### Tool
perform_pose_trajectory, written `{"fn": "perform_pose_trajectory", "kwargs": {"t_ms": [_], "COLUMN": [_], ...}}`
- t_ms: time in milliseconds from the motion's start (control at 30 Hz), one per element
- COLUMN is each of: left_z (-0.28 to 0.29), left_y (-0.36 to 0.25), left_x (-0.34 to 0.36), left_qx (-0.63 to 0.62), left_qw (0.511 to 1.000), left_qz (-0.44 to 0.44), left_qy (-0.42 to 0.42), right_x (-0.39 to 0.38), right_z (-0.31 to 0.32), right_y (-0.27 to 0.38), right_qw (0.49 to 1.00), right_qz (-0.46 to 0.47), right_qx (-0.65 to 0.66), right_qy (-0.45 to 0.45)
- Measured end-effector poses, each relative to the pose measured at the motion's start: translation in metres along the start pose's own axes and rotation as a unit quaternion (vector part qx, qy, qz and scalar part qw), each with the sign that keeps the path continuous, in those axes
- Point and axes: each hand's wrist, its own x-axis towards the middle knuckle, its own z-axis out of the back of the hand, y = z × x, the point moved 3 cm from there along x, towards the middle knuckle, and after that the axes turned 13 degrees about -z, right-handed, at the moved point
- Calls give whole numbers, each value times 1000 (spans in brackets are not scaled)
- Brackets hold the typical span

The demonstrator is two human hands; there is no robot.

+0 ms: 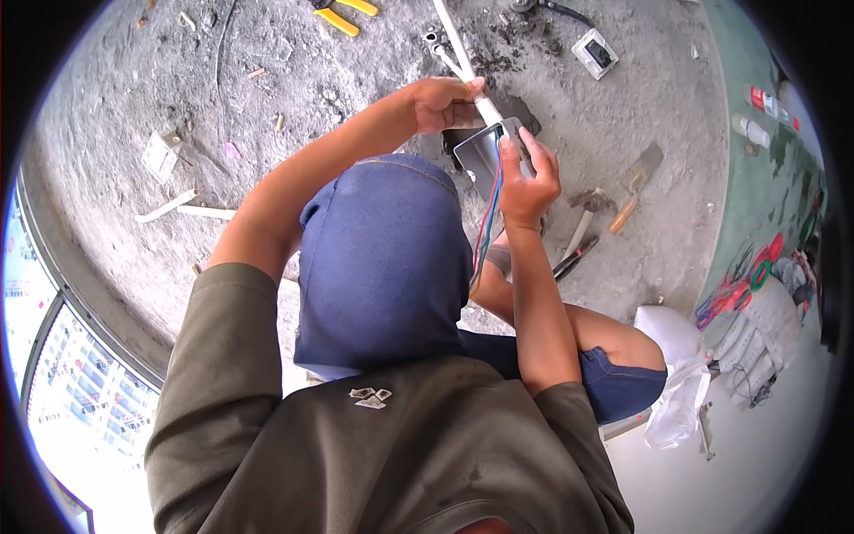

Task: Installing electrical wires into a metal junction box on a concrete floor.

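A white conduit [453, 37] runs down to a grey box [473, 162] at the centre top. Red and blue wires [487, 222] hang out of the box toward my lap. My left hand [445, 105] is closed on the conduit a short way above the box, thumb over the tube. My right hand [527, 178] holds the box, its thumb beside the conduit's end and the wires, fingers over the right edge. A dark patch [523, 114] in the rough floor lies behind the box, partly hidden by it.
Yellow-handled pliers [336, 21], white square boxes [594, 53], conduit offcuts [205, 211], a hammer [583, 222] and a trowel [625, 212] lie on the dusty floor [294, 71]. A window [80, 383] is at left. Coloured wire coils [761, 274] and a white sack [667, 347] are at right.
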Motion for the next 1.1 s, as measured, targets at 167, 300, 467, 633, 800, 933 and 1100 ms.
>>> {"fn": "perform_pose_trajectory", "kwargs": {"t_ms": [167, 300, 467, 633, 800, 933, 1100], "left_z": [-4, -5, -2, 0, 4, 3, 8], "left_y": [3, 6, 8, 4, 7, 5, 5], "left_x": [-5, -7, 1, 1, 5, 8, 10], "left_qx": [-31, -57, -30, -1, 6, 83, 142], "left_qw": [999, 997, 997, 998, 998, 994, 986], "left_qz": [-30, -53, -61, -52, -49, -42, -36], "left_qy": [14, 20, -31, -23, -44, -58, -78], "right_x": [5, 4, 6, 4, 4, 4, 5], "right_z": [2, 2, -4, -3, -6, -10, -12], "right_y": [1, -6, -14, -13, -17, -25, -28], "right_qw": [1000, 997, 965, 951, 956, 910, 860], "right_qz": [-7, -67, -228, -266, -250, -333, -415], "right_qx": [-5, 14, 115, 145, 137, 233, 282], "right_qy": [4, 26, 63, 68, 67, 80, 92]}}
